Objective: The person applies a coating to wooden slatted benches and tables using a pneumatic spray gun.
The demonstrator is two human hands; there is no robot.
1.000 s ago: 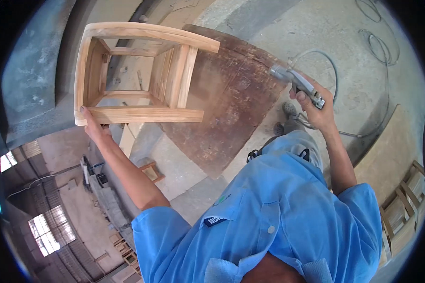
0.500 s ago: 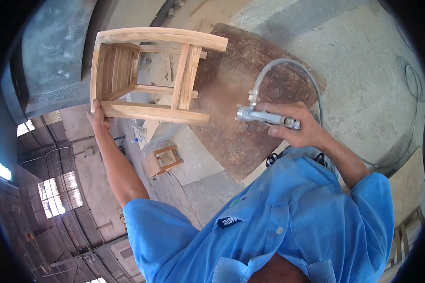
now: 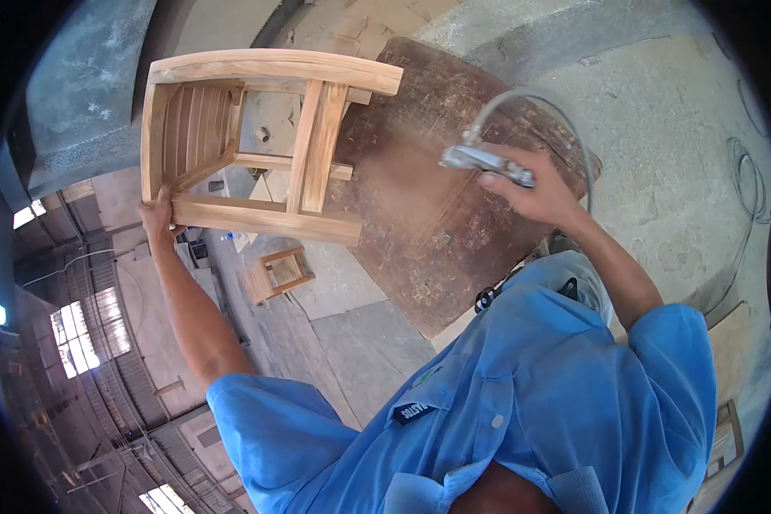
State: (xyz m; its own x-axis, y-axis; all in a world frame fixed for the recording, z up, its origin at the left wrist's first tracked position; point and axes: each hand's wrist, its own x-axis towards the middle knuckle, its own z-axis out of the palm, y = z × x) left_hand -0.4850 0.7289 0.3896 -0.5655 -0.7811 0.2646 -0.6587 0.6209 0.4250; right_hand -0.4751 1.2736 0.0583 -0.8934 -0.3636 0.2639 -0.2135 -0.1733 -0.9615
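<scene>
My left hand (image 3: 158, 218) grips the lower left corner of a wooden stool (image 3: 265, 214), which is tilted on its side with its slatted seat at the left and its legs pointing right. In my right hand (image 3: 531, 184) is a metal air gun (image 3: 488, 163), slightly blurred, its nozzle end toward the stool's legs but apart from them. A grey hose (image 3: 561, 110) curves up and round from the gun. Beneath both lies a worn brown board (image 3: 420, 257) with a dusty haze over it.
A smaller wooden stool (image 3: 280, 274) stands on the floor at lower left. Coiled hose (image 3: 748, 184) lies on the concrete at far right. A grey metal surface (image 3: 86, 94) rises at upper left. Wooden pieces (image 3: 728, 437) are at lower right.
The stool and my left hand have shifted slightly left in view. My right hand has moved up with the air gun, whose angle has changed.
</scene>
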